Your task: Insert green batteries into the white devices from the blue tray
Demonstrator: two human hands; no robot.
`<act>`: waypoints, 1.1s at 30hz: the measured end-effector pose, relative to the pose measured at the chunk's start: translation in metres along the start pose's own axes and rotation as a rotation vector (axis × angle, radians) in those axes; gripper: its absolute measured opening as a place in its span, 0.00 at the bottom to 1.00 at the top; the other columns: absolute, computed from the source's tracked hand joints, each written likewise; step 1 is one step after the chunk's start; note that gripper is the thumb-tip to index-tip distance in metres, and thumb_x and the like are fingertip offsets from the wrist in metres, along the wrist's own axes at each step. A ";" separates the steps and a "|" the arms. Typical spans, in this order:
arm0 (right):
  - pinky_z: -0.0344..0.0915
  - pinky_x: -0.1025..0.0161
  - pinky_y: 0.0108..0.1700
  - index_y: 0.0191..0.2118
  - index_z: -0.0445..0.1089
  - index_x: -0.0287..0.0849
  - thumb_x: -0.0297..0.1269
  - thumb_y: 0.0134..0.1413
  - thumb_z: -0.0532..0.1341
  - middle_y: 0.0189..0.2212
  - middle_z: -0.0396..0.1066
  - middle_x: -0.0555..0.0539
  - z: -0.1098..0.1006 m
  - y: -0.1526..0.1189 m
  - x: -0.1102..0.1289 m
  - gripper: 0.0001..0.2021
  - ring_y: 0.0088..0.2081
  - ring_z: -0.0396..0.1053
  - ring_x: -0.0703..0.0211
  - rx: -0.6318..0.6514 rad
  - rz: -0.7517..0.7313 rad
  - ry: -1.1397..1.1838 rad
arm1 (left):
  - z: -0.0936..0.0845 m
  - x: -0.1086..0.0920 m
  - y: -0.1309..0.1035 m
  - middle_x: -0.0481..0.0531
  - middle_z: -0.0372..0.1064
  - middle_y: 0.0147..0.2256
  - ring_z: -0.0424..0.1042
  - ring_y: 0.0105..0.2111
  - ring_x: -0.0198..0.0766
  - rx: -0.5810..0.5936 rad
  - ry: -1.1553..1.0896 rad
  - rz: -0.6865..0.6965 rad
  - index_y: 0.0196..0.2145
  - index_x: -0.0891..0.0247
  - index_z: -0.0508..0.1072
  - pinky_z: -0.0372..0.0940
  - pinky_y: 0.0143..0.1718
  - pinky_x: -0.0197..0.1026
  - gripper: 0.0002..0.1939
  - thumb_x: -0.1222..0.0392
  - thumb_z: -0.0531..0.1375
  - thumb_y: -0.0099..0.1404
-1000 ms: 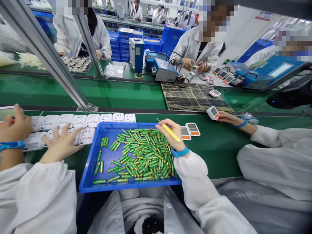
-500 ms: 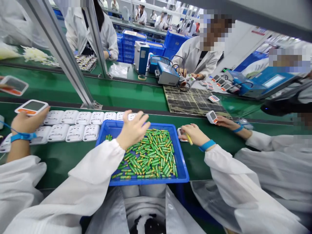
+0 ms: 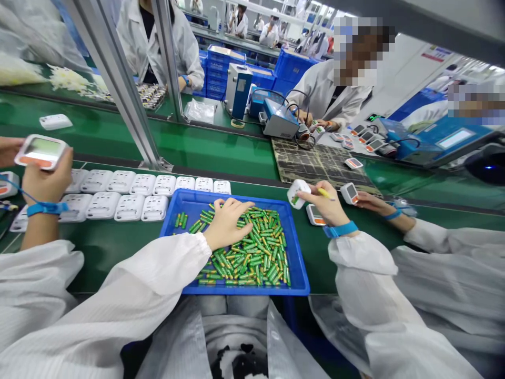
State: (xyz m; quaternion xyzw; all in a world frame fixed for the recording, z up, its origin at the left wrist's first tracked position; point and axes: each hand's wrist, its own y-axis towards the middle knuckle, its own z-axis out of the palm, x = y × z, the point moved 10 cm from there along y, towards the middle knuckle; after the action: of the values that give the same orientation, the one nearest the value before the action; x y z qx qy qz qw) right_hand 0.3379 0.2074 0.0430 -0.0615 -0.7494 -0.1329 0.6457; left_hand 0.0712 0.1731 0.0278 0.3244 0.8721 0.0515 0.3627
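My left hand [image 3: 229, 222] is over the blue tray [image 3: 303, 273], its fingers spread just above or touching the green-and-gold batteries [image 3: 252, 252]. Batteries fill most of the tray, and a small group lies apart at its left. Between the thumb and fingers of my right hand [image 3: 329, 202] is a small white device [image 3: 299, 192], tilted, with something green showing in its back. A yellow pen-like stick [image 3: 326, 195] is also tucked in that hand. Under the right wrist a white-and-orange device [image 3: 315, 215] lies on the green bench.
Two rows of white devices [image 3: 130, 206], backs up, lie left of the tray. A co-worker's hands [image 3: 43, 184] hold a display device at left; another's hand [image 3: 371, 201] holds one at right. A metal post [image 3: 130, 95] rises behind the rows. A dark mat [image 3: 315, 163] lies beyond.
My left hand has lowered onto the batteries. My right hand has lifted a white device off the bench, uncovering another below. The co-worker at left has brought a device nearer.
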 end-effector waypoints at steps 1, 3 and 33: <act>0.63 0.66 0.28 0.27 0.52 0.47 0.46 0.22 0.78 0.22 0.66 0.58 0.016 -0.008 0.006 0.33 0.25 0.66 0.63 -0.020 0.032 0.114 | 0.001 0.004 0.001 0.55 0.74 0.46 0.67 0.51 0.49 0.018 -0.114 -0.056 0.59 0.58 0.62 0.51 0.55 0.60 0.29 0.55 0.62 0.62; 0.62 0.68 0.27 0.27 0.55 0.46 0.46 0.28 0.77 0.20 0.62 0.60 0.060 -0.028 0.014 0.29 0.24 0.65 0.66 0.005 0.107 0.305 | 0.009 0.011 0.002 0.56 0.72 0.48 0.69 0.50 0.49 0.092 -0.390 -0.144 0.66 0.56 0.49 0.54 0.55 0.58 0.44 0.51 0.66 0.58; 0.50 0.67 0.18 0.23 0.59 0.45 0.43 0.57 0.65 0.12 0.60 0.58 0.142 -0.094 0.016 0.17 0.14 0.54 0.68 0.163 -0.055 0.382 | -0.029 0.001 0.004 0.56 0.70 0.53 0.70 0.52 0.48 -0.080 -0.068 -0.066 0.54 0.63 0.62 0.57 0.52 0.49 0.35 0.56 0.67 0.49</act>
State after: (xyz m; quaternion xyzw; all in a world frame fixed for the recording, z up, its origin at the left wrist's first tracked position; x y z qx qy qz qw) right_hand 0.1757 0.1552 0.0292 0.0378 -0.6230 -0.0985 0.7751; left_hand 0.0538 0.1806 0.0494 0.2825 0.8668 0.0633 0.4061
